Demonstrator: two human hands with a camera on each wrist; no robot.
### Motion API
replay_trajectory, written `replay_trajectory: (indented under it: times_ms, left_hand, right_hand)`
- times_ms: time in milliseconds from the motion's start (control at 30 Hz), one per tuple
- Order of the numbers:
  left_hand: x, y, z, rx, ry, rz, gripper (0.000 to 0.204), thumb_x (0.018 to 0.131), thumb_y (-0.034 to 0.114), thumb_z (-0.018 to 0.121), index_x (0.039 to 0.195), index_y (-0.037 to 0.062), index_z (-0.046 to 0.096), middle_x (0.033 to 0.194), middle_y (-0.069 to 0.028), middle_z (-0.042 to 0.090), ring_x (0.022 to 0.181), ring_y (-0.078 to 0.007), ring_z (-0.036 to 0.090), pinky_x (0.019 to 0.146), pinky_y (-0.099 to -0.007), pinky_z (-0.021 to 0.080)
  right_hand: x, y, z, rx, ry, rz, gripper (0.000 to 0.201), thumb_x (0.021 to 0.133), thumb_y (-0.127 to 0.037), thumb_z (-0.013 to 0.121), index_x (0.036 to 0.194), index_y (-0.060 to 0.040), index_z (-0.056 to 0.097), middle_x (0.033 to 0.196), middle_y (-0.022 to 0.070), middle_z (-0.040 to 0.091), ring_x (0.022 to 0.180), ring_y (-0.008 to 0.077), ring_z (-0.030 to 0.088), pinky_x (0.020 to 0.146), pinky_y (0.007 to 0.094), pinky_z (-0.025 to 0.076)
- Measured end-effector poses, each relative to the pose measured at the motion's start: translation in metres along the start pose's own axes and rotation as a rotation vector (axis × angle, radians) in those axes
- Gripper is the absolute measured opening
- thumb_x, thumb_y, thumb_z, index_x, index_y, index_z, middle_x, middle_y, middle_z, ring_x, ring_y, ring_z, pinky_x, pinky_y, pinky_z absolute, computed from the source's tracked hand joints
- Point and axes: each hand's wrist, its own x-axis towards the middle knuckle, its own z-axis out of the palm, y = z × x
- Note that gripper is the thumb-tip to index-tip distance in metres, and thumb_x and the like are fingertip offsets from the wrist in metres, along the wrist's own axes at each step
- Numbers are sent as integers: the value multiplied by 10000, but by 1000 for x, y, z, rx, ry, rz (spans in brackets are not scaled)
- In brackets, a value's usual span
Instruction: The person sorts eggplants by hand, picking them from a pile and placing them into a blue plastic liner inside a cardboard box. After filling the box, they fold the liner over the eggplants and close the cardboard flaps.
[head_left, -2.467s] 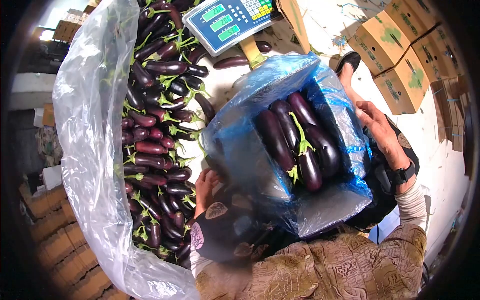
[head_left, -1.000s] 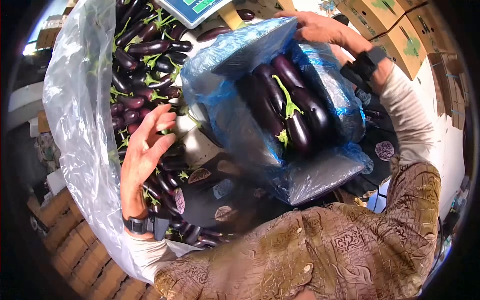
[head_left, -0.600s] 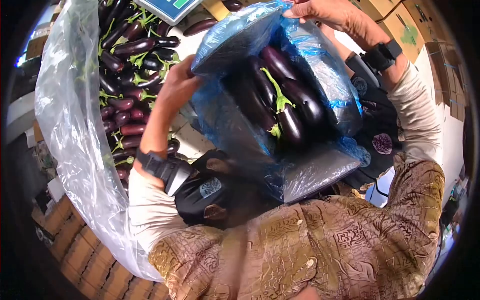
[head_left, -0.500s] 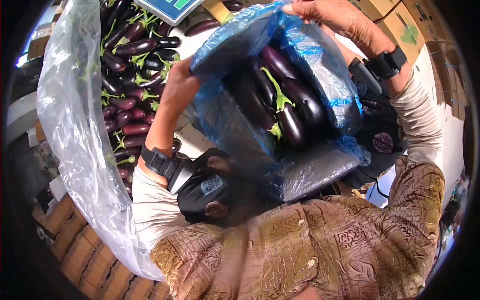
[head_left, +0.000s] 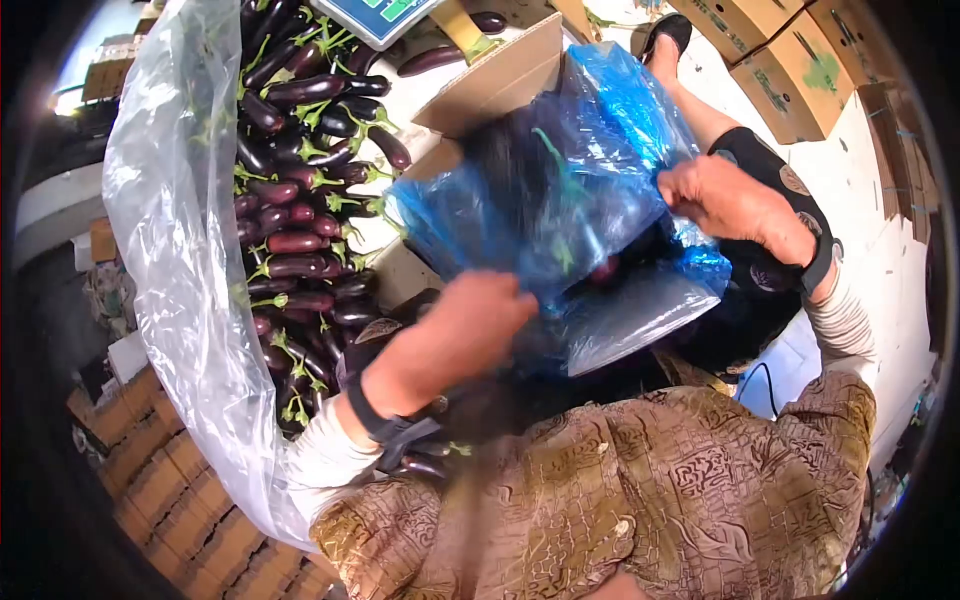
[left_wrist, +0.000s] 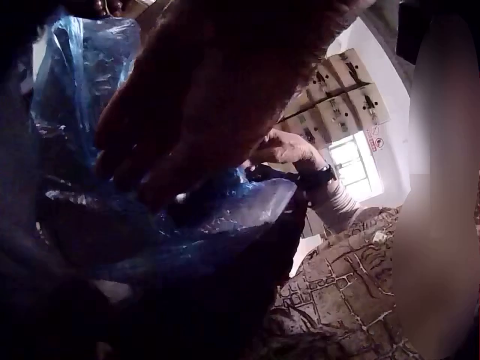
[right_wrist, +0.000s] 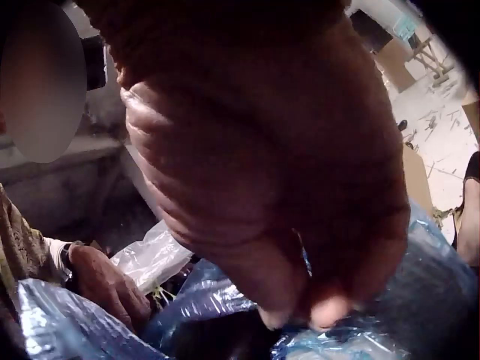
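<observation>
A blue plastic liner bag (head_left: 590,215) is drawn across a cardboard box (head_left: 500,80). Through the film, dark purple eggplants (head_left: 605,270) and a green stem show. My left hand (head_left: 455,325), blurred, grips the film at the box's left side, its fingers curled. On the other side my right hand (head_left: 738,207) pinches the liner's edge. The right wrist view has the right hand's thumb and fingers (right_wrist: 330,311) closed together on the bunched film. In the left wrist view the left hand (left_wrist: 210,105) is dark against the bag. A lower flap stays covered by film.
A big heap of eggplants (head_left: 300,240) lies left of the box, edged by a clear plastic sheet (head_left: 180,250). Above the box is a digital scale (head_left: 385,12). Cardboard cartons (head_left: 790,80) stand at upper right, and stacked cardboard (head_left: 190,490) fills the lower left.
Both hands, earlier at the far flap's corners, have come down toward the body, pulling the liner over the eggplants. The far cardboard flap is now bare.
</observation>
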Motion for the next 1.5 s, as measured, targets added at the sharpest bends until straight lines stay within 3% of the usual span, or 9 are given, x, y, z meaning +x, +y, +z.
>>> replay_trajectory:
  times_ms: [100,267,467,600,700,867,1000,1267,1500]
  left_hand:
    - [-3,14,12,-8,-131,-20,182,748,58,622,929,75,611,871,-140,601,853,-337,617,724,-445,511]
    - [2,-36,-22,-273,628,-332,479,780,59,699,1227,16,533,1083,-207,589,1011,-402,584,861,-434,493]
    - [-9,-106,4,133,800,-451,627,759,93,750,1315,51,463,1106,-220,614,935,-344,653,712,-403,541]
    - [-6,-122,20,-303,558,-688,474,754,141,741,1183,22,580,788,-199,684,731,-374,673,697,-435,527]
    - [5,-128,36,-57,426,-619,180,786,201,647,854,35,657,802,-204,666,779,-407,651,694,-460,516]
    - [23,-87,31,-42,137,-399,180,776,200,619,850,39,642,805,-219,646,791,-423,628,692,-473,507]
    - [18,-33,12,-303,-18,-158,155,764,154,565,823,41,654,817,-209,656,810,-413,632,729,-476,515]
    - [3,-28,0,-253,244,-268,140,810,131,641,860,1,633,734,-190,617,741,-334,653,684,-412,505]
    - [4,-67,-23,-376,659,-465,349,835,147,689,1148,26,592,1067,-182,637,941,-297,652,815,-366,517]
  right_hand:
    - [-11,1,3,67,7,-33,144,762,32,649,877,-31,589,807,118,615,763,289,616,689,368,490]
    - [51,51,-8,21,861,-5,305,912,-281,646,856,17,619,781,139,597,720,213,576,661,342,469]
    - [110,126,-6,350,691,422,359,834,-385,677,875,-30,715,858,147,646,887,272,617,807,380,472]
    - [85,123,-16,196,684,497,292,853,-337,648,893,-51,691,822,136,674,788,266,645,746,375,493]
    - [75,129,-28,162,801,443,282,930,-322,609,838,-55,615,683,-6,580,597,92,508,571,280,415]
    - [66,131,-58,521,856,372,262,939,-296,588,850,-51,616,668,-17,559,578,87,502,503,264,403]
    - [41,101,-59,-14,167,440,340,873,-299,553,898,28,642,756,148,649,671,231,632,603,367,499]
    - [-53,-15,-20,349,198,202,174,922,-137,579,784,-31,580,663,-17,529,654,107,493,626,279,424]
    - [-4,34,-13,421,657,214,690,874,-544,620,1294,-8,511,1189,163,606,1095,243,586,900,355,475]
